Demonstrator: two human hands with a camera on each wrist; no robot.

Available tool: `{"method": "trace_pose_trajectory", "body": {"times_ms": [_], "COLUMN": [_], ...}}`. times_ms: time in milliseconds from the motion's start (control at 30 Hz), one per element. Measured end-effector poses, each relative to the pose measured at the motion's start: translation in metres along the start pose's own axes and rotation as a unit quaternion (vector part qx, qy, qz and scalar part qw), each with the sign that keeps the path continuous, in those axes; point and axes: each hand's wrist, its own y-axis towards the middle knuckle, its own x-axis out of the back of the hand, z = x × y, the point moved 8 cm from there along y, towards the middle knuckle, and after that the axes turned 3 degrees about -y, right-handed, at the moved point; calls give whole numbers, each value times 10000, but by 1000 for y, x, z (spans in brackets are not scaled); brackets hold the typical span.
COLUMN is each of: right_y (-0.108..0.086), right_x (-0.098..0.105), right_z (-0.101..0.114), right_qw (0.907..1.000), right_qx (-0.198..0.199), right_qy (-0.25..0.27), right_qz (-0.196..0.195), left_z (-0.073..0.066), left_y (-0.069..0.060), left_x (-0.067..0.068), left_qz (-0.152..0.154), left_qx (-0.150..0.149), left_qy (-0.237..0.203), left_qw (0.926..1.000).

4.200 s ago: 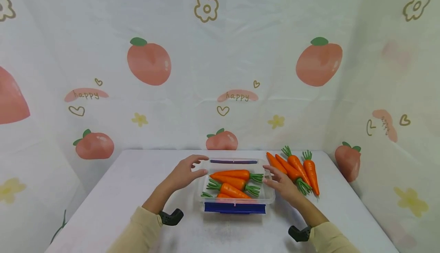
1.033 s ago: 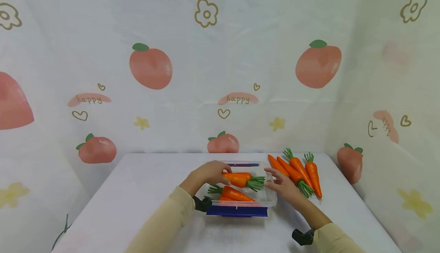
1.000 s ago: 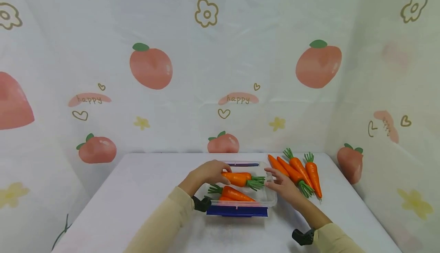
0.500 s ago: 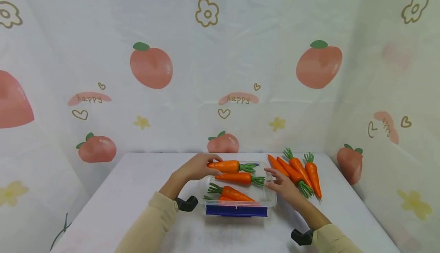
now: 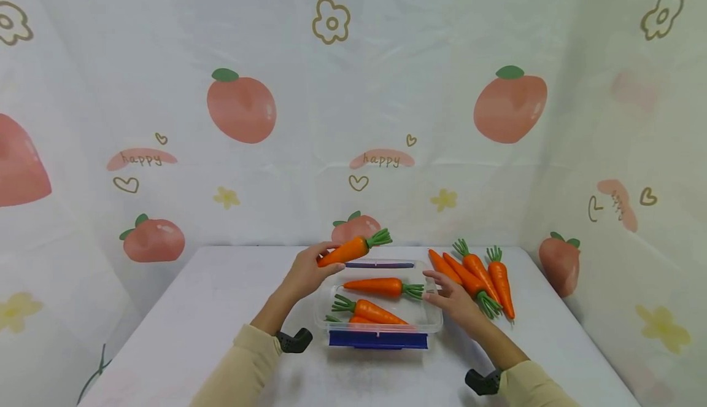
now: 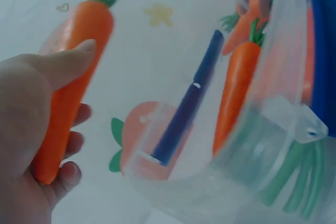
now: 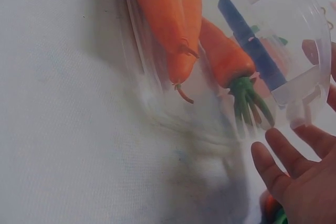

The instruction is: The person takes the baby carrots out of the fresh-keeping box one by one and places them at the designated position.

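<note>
Carrot point(image 5: 350, 250) in left-hand grip point(image 5: 305, 273), greens point(image 5: 380, 237) beyond

Worktop point(image 5: 221, 284) has open room from the far-left corner down along the left edge, plus the middle strip between box and front edge. Clear plastic box point(image 5: 377, 328) blocks the centre, blue latch flap point(image 5: 378, 339) jutting toward the front edge. Right hand point(image 5: 455, 302) and loose carrots point(image 5: 468, 279) crowd its right side; left hand point(image 5: 306, 272) plus held carrot point(image 5: 348, 251) obstruct its far-left corner.

Forearms point(image 5: 237, 361) stretched forward, left hand point(image 5: 306, 272) gripping, thumb point(image 6: 76, 61) extended; right hand point(image 5: 457, 302), fingers point(image 7: 286, 153) parted
</note>
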Motion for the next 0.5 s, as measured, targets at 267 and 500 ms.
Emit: {"method": "trace_pose_trajectory", "body": {"times_ms": [267, 500], "right_y": [-1, -2], "right_x": [-1, 0], "right_z": [1, 2], "right_qw": [9999, 9999], "right_qx": [17, 37], "right_qy": [93, 61], "right_qz": [-33, -83], "left_z": [19, 41], "left_y": [-4, -7], "left_x": [10, 12], "left_qz": [-911, -1274], "left_qx": [132, 345], "left_qy": [-329, -397], "left_qw": [9952, 9905]}}
